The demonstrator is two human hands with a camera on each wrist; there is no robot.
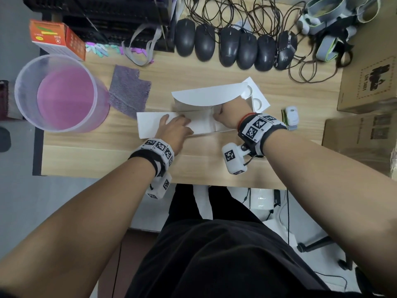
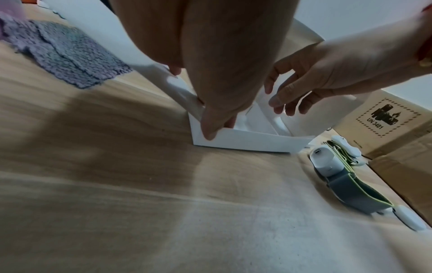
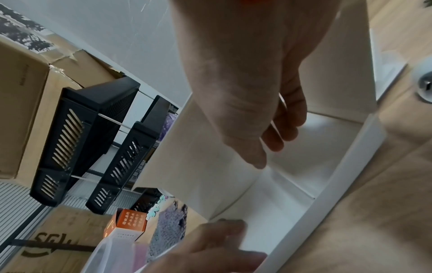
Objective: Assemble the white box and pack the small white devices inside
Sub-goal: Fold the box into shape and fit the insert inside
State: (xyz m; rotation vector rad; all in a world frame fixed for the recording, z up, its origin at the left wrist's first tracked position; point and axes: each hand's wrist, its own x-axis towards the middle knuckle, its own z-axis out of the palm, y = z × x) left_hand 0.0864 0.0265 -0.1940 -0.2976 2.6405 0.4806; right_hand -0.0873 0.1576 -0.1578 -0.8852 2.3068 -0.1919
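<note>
The white box (image 1: 206,123) lies half folded at the middle of the wooden table (image 1: 107,151). Its long curved flap (image 1: 206,95) stands up at the back, and a flat flap (image 1: 150,123) sticks out to the left. My left hand (image 1: 174,127) pinches the low front wall (image 2: 245,142) near its left corner, thumb outside and fingers inside. My right hand (image 1: 227,114) reaches into the box (image 3: 292,184) with loosely spread fingers (image 2: 275,99) touching the inner panels. A small white device (image 1: 291,114) on a grey-green strap (image 2: 350,188) lies right of the box. A white insert (image 1: 255,93) with round recesses lies behind it.
At left stand a translucent bucket (image 1: 62,93) with a pink bottom and a purple cloth (image 1: 129,93). Several black mice (image 1: 234,48) and tangled cables line the back. Cardboard boxes (image 1: 367,87) stand at right, an orange box (image 1: 55,37) and black racks (image 3: 88,138) at back left.
</note>
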